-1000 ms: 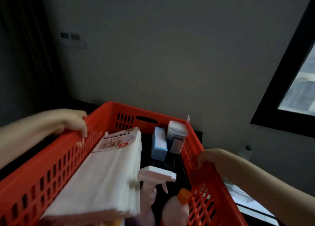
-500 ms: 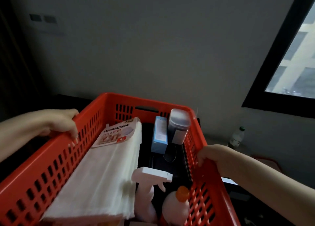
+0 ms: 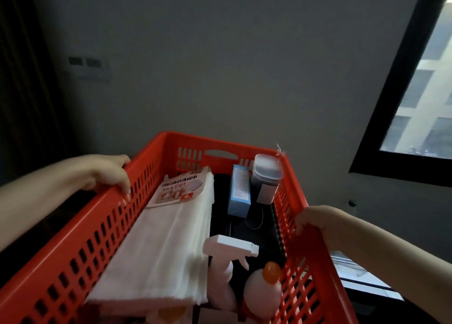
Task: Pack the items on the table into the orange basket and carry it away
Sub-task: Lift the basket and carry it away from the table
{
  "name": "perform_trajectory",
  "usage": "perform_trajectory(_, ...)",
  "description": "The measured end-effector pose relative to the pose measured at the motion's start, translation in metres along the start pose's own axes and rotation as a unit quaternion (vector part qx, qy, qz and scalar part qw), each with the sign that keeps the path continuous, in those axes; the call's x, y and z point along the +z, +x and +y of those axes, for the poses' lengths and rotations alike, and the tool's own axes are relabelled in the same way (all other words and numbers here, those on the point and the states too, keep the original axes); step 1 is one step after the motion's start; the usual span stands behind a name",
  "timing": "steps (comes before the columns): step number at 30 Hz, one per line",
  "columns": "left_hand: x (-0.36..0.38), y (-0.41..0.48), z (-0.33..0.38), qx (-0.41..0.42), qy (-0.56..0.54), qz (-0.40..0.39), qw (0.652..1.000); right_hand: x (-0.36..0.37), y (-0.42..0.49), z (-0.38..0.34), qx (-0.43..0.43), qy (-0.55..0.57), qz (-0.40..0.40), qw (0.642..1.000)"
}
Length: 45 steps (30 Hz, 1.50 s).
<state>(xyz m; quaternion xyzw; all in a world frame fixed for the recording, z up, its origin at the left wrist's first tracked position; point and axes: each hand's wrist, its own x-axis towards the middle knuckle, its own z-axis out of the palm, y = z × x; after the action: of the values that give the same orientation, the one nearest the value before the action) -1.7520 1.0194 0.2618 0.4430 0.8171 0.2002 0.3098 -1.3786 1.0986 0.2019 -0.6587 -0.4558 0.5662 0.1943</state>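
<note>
The orange basket (image 3: 73, 245) fills the lower half of the head view, held up in front of me. My left hand (image 3: 107, 173) grips its left rim, fingers curled over the edge. My right hand (image 3: 315, 219) grips the right rim. Inside lie a pack of white cloths (image 3: 159, 245) with a printed label, a blue box (image 3: 239, 191), a clear lidded container (image 3: 267, 174), a pink spray bottle (image 3: 220, 267) and a pink bottle with an orange cap (image 3: 265, 289).
A grey wall (image 3: 220, 66) stands straight ahead with a switch panel (image 3: 88, 63) at upper left. A dark-framed window (image 3: 420, 98) is on the right. A dark curtain hangs at the far left. A dark surface with a pale sheet (image 3: 352, 272) lies below my right arm.
The view has swung and tilted: the wall panel sits lower and further right, and the window has moved right. Both hands keep the same hold on the basket rims.
</note>
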Motion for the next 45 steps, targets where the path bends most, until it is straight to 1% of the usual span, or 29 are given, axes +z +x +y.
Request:
perform_trajectory(3,0.023,0.021,0.014,0.021,0.005,-0.013,1.000,-0.016,0.001,0.010,-0.006,0.019,0.036,0.999)
perform_trajectory(6,0.057,0.049,0.026,0.040,0.020,-0.042,0.998,-0.031,0.008,0.026,0.001,0.030,0.070,0.997)
perform_trajectory(9,0.094,0.083,0.041,0.052,0.029,-0.090,0.994,-0.049,0.025,0.045,0.009,0.058,0.098,0.993)
perform_trajectory(11,0.107,0.093,0.045,0.059,0.019,-0.118,0.991,-0.054,0.031,0.055,0.011,0.081,0.095,0.992)
perform_trajectory(13,0.123,0.108,0.056,0.080,0.011,-0.131,0.988,-0.063,0.040,0.062,0.009,0.088,0.122,0.989)
perform_trajectory(18,0.136,0.147,0.085,0.114,0.016,-0.128,0.985,-0.078,0.062,0.046,0.026,0.086,0.143,0.986)
perform_trajectory(21,0.130,0.168,0.102,0.119,0.018,-0.136,0.983,-0.089,0.073,0.018,0.049,0.046,0.148,0.987)
perform_trajectory(27,0.131,0.199,0.124,0.128,0.022,-0.080,0.988,-0.096,0.105,-0.026,0.077,-0.026,0.150,0.985)
perform_trajectory(31,0.139,0.219,0.142,0.139,0.071,0.000,0.988,-0.098,0.130,-0.047,0.043,-0.069,0.187,0.979)
perform_trajectory(34,0.142,0.244,0.156,0.140,0.064,0.009,0.988,-0.101,0.155,-0.064,0.029,-0.104,0.202,0.973)
perform_trajectory(38,0.143,0.281,0.164,0.145,0.015,0.025,0.989,-0.106,0.187,-0.083,0.024,-0.137,0.227,0.964)
perform_trajectory(42,0.143,0.311,0.171,0.144,-0.016,0.029,0.989,-0.109,0.215,-0.104,0.038,-0.143,0.224,0.963)
perform_trajectory(45,0.135,0.332,0.172,0.139,-0.016,0.036,0.990,-0.105,0.230,-0.113,0.017,-0.150,0.235,0.960)
